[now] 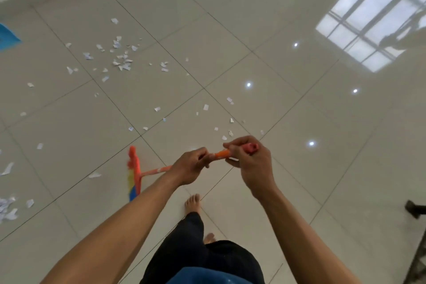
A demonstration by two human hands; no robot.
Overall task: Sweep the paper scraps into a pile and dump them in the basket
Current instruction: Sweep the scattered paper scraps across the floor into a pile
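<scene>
One orange broom (154, 170) is held by two bare hands. The left hand (191, 167) wraps around the handle lower down, and the right hand (250, 159) curls round its top end. The broom head (135, 168), with yellow and blue bristles, is down at the pale tiled floor (230, 30), left of two bare feet (193, 203). White paper scraps (121, 60), too many to count, lie scattered beyond, thickest at upper left. A second heap (7, 208) sits at the left edge. One blue object (7, 38) is cut off at far left.

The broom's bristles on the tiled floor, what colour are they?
Mainly yellow and blue bristles under the orange broom head; head view.
</scene>
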